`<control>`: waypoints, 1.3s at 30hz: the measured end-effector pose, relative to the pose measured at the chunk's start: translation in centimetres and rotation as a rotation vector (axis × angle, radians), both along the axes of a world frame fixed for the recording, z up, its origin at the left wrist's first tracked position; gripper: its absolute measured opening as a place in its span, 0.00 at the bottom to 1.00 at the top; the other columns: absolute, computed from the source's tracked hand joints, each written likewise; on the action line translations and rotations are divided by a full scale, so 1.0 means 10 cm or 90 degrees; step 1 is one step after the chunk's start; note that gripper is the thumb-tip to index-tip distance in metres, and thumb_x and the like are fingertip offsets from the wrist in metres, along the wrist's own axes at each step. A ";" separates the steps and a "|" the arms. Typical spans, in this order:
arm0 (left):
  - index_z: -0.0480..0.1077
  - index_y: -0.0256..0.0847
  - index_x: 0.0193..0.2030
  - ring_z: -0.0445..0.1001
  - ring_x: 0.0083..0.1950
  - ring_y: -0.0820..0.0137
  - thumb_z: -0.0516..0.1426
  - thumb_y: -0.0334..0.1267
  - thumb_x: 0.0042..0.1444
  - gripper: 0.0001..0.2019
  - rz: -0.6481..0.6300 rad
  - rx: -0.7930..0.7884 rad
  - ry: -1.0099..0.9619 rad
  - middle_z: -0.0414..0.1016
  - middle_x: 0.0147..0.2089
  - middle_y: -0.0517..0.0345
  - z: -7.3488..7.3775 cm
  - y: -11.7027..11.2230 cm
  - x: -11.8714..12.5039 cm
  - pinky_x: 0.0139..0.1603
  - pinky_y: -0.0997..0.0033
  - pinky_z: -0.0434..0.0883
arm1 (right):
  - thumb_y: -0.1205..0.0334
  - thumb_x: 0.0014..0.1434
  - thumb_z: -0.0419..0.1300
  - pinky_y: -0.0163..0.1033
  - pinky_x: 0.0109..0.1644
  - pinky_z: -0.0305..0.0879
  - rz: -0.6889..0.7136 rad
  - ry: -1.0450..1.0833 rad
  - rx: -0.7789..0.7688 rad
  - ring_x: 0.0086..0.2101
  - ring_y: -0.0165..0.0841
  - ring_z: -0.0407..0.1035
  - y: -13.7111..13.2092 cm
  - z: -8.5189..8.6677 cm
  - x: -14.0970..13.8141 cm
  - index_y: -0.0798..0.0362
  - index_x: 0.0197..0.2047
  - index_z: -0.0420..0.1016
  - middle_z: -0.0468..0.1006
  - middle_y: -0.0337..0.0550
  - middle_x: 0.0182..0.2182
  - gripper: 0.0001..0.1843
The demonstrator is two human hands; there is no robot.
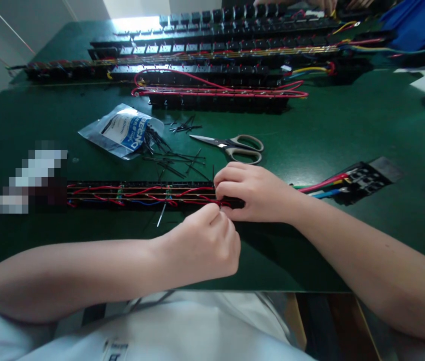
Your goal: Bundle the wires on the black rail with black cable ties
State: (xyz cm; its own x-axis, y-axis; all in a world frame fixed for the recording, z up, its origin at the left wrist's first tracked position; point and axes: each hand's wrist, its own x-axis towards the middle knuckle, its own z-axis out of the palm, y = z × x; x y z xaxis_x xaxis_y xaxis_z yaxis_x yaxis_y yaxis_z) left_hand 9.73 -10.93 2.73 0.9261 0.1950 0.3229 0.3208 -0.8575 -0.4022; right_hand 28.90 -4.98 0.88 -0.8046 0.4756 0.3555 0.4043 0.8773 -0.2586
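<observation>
A long black strip [143,193] carrying red and blue wires lies across the table in front of me. My right hand [253,193] is closed over its right part, fingers curled round the wiring. Close against it, on the near side, my left hand [205,243] is closed in a pinch. Whatever its fingertips hold is hidden. A thin black cable tie end [213,173] sticks up beside my right fingers. Further left, a pale cable tie tail [161,215] hangs off the strip's near edge. Thick red, green and blue cables [325,185] leave the right end towards black connectors [366,180].
Scissors [227,145] lie behind the strip. Loose black cable ties [175,163] spread from an open plastic bag [122,133]. More wired black strips [216,103] fill the back, with a blue bin [419,25] at right. Another person's hand [321,5] shows at the far edge.
</observation>
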 end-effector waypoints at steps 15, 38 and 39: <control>0.72 0.37 0.24 0.69 0.23 0.68 0.56 0.23 0.51 0.08 -0.032 0.014 0.060 0.75 0.24 0.52 -0.03 -0.06 0.04 0.25 0.66 0.56 | 0.63 0.59 0.59 0.42 0.41 0.65 -0.007 -0.097 0.083 0.40 0.40 0.68 -0.01 0.01 -0.02 0.54 0.39 0.74 0.77 0.50 0.41 0.06; 0.62 0.41 0.23 0.65 0.22 0.70 0.56 0.28 0.58 0.13 0.112 -0.017 -0.113 0.66 0.21 0.61 0.10 -0.11 0.03 0.26 0.67 0.58 | 0.65 0.60 0.57 0.44 0.46 0.67 0.004 -0.089 0.045 0.40 0.40 0.68 -0.08 0.07 -0.06 0.58 0.39 0.75 0.76 0.53 0.40 0.07; 0.62 0.41 0.23 0.65 0.22 0.70 0.56 0.28 0.58 0.13 0.117 -0.017 -0.118 0.66 0.21 0.61 0.09 -0.12 0.03 0.26 0.67 0.58 | 0.65 0.60 0.57 0.44 0.46 0.67 0.005 -0.090 0.041 0.40 0.40 0.68 -0.09 0.07 -0.06 0.58 0.39 0.75 0.76 0.53 0.40 0.07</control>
